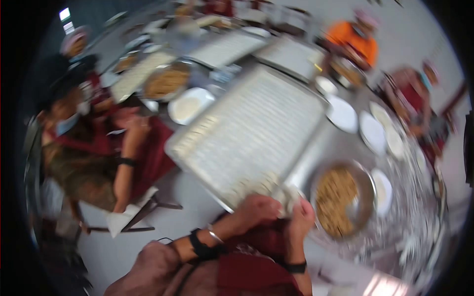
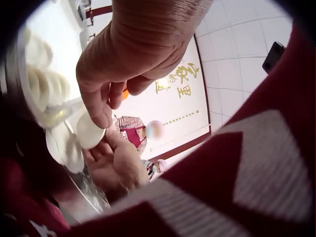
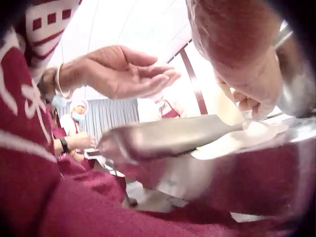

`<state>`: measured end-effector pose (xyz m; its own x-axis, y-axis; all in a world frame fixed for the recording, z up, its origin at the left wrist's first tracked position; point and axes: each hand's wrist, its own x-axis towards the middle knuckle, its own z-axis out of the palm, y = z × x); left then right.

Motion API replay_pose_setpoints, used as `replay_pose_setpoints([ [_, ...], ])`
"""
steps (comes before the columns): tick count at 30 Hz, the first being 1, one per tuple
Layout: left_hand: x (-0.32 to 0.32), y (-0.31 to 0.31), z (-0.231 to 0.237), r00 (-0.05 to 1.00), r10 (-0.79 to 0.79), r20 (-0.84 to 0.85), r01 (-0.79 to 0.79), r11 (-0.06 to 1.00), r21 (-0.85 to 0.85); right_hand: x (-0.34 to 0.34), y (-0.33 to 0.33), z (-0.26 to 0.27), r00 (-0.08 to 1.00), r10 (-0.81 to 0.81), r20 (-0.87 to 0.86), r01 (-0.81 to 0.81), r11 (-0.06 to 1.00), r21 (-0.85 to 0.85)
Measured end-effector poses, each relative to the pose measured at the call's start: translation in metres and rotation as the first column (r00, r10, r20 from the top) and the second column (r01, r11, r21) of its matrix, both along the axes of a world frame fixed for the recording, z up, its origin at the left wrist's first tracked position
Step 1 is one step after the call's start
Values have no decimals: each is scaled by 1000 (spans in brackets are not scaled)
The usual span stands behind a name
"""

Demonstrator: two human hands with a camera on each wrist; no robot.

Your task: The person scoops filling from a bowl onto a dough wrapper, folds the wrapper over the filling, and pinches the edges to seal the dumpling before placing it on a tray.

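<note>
My left hand is over the near edge of a large metal tray. Its fingers are loosely bent, and they hold nothing in the right wrist view. Beside it, my right hand pinches a round white dough wrapper; its curled fingers are against the wrapper's edge. In the left wrist view the left fingertips overlap this wrapper. More flat wrappers lie by the tray's rim under the hands. Folded dumplings stand in a row on the tray. The head view is blurred.
A steel bowl of brown filling stands right of the hands. White plates line the table's right side. At left a person sits beside the tray, near another filling bowl. More trays and people are farther back.
</note>
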<state>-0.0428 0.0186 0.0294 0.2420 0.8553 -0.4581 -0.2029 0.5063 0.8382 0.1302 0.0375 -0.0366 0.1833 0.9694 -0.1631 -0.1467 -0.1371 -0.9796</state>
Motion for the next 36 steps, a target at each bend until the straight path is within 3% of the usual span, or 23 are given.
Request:
replay_pose_setpoints([
  [2, 10, -5, -30, 958, 109, 264, -90, 993, -82, -2, -10, 7, 998, -65, -6, 65, 997, 52],
  [3, 16, -3, -24, 959, 69, 275, -41, 993, -109, -5, -15, 13, 993, -113, 9, 113, 993, 27],
  [5, 22, 4, -2, 894, 32, 447, 4, 997, -78, -8, -21, 30, 986, 0, 169, -49, 957, 286],
  [6, 23, 7, -4, 897, 26, 441, 14, 996, -87, -6, -20, 36, 987, -9, 162, -37, 960, 276],
  [7, 25, 9, -7, 841, 32, 540, 33, 993, -111, 0, -21, 42, 904, -9, 427, -166, 914, 370],
  [8, 28, 10, -9, 773, 45, 633, 52, 990, -133, 6, -22, 47, 752, -41, 658, -317, 853, 415],
  [10, 34, 9, 1, 827, 19, 562, 41, 995, -93, 17, -31, 63, 730, -114, 674, -283, 847, 450],
  [12, 39, 6, 8, 872, -7, 489, 39, 998, -56, 41, -49, 85, 760, -164, 629, -163, 889, 429],
  [14, 40, 7, 11, 958, -96, 272, 85, 995, 54, 73, -73, 88, 831, -263, 490, 62, 920, 388],
  [15, 41, 7, 12, 954, -111, 279, 99, 994, 55, 89, -82, 89, 823, -276, 496, 73, 918, 389],
  [17, 47, 7, 14, 985, -141, 100, 127, 984, 127, 121, -96, 93, 684, -525, 506, 343, 844, 412],
  [18, 49, 7, 19, 978, -171, 119, 155, 979, 134, 135, -97, 94, 657, -548, 518, 361, 832, 422],
  [20, 51, 6, 28, 978, -189, 84, 178, 976, 123, 158, -98, 88, 422, -492, 761, 270, 870, 413],
  [21, 54, 6, 28, 980, -185, 76, 174, 975, 135, 162, -100, 88, 418, -382, 824, 247, 921, 302],
  [22, 56, 5, 30, 975, -205, 81, 192, 971, 145, 163, -100, 85, 404, -398, 824, 263, 913, 312],
  [24, 56, 4, 35, 976, -206, 65, 190, 962, 197, 156, -96, 79, 575, -211, 791, 168, 976, 139],
  [27, 53, 3, 41, 983, -156, 92, 131, 963, 234, 146, -83, 72, 642, -227, 732, 76, 969, 234],
  [31, 53, 7, 62, 965, -186, 184, 137, 959, 250, 144, -57, 78, 585, -304, 752, 25, 933, 358],
  [36, 72, 12, 58, 933, -159, 322, 118, 983, 143, 159, -39, 66, 561, -283, 778, 8, 942, 336],
])
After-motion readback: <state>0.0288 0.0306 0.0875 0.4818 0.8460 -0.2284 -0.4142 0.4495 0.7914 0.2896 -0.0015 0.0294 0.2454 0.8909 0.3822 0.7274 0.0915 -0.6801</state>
